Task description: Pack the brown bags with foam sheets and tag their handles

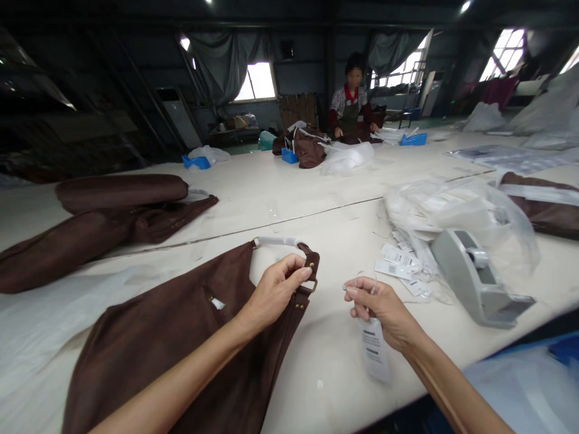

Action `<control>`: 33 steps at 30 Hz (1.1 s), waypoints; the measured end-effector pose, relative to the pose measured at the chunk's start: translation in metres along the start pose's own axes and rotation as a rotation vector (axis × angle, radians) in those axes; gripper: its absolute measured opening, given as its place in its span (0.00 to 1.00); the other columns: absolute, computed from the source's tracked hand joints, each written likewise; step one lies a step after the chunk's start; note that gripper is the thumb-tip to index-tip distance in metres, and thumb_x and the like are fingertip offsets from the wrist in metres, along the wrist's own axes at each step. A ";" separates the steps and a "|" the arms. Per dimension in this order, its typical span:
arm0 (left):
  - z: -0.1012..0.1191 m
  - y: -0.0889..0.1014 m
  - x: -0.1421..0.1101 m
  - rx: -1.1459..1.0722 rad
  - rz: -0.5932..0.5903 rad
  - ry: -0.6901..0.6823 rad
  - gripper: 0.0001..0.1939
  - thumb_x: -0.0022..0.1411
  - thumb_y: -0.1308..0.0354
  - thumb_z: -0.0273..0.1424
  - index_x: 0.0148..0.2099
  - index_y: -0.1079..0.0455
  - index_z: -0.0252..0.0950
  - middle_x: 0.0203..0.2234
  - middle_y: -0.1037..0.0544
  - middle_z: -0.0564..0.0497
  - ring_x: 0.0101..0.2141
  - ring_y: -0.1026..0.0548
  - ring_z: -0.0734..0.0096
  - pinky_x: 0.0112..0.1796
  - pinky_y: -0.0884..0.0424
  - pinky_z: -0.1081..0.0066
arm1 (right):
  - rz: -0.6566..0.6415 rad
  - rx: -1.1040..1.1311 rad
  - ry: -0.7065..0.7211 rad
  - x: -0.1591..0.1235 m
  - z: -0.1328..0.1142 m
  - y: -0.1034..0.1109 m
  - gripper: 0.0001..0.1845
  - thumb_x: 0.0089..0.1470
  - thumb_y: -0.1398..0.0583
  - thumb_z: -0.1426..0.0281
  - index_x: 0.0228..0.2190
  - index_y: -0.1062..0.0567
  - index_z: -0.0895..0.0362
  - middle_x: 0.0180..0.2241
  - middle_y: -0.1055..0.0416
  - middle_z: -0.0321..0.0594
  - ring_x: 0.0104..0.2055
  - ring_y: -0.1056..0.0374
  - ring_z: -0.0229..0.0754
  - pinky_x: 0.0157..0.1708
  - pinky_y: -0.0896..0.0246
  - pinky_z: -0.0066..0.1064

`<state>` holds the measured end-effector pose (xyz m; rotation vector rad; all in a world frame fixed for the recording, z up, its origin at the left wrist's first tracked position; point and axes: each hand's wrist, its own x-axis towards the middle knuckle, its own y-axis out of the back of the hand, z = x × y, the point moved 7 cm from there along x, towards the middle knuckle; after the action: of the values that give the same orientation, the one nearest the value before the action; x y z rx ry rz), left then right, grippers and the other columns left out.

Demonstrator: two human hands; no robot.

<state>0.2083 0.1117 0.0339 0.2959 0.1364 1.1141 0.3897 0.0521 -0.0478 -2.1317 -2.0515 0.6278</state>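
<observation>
A dark brown handbag (181, 337) lies flat on the table in front of me, its handle wrapped in pale plastic. My left hand (283, 280) is closed on the bag's strap tab (313, 263), just above a brass-coloured ring (312, 287). To its right, my right hand (375, 304) pinches the thin string of a white hang tag (373, 349). The tag dangles below the fingers, printed with dark text, and is apart from the bag. A small white-wrapped zipper pull (217, 302) shows on the bag's side.
A grey tape dispenser (470, 277) stands at the right beside loose white tags (398, 262) and a clear plastic bag (452, 211). More brown bags (122, 191) lie at the left. Across the table (253, 211), a person (350, 105) works near brown bags and blue trays (414, 140).
</observation>
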 end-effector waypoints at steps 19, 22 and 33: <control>-0.008 0.014 -0.032 -0.484 0.005 0.274 0.18 0.55 0.33 0.42 0.33 0.34 0.35 0.23 0.27 0.52 0.25 0.28 0.71 0.30 0.33 0.73 | -0.481 0.339 -0.032 0.006 0.006 -0.114 0.18 0.46 0.29 0.60 0.26 0.26 0.60 0.24 0.31 0.34 0.21 0.40 0.30 0.22 0.38 0.25; -0.008 0.019 -0.029 -0.402 0.048 0.230 0.18 0.56 0.34 0.43 0.32 0.35 0.35 0.22 0.29 0.55 0.24 0.31 0.74 0.29 0.36 0.75 | -0.483 0.382 -0.066 0.001 0.008 -0.118 0.16 0.43 0.27 0.64 0.28 0.25 0.60 0.23 0.33 0.32 0.21 0.40 0.30 0.23 0.40 0.25; 0.043 0.032 -0.065 0.614 0.151 -0.571 0.04 0.67 0.44 0.28 0.44 0.31 0.39 0.42 0.29 0.46 0.45 0.29 0.64 0.45 0.32 0.67 | -0.351 0.449 -0.085 0.000 0.016 -0.124 0.17 0.43 0.28 0.65 0.27 0.28 0.60 0.21 0.36 0.30 0.19 0.42 0.29 0.21 0.44 0.23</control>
<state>0.1627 0.0592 0.0818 1.1740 -0.0587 1.0752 0.2682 0.0579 -0.0175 -1.4824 -2.0125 1.0183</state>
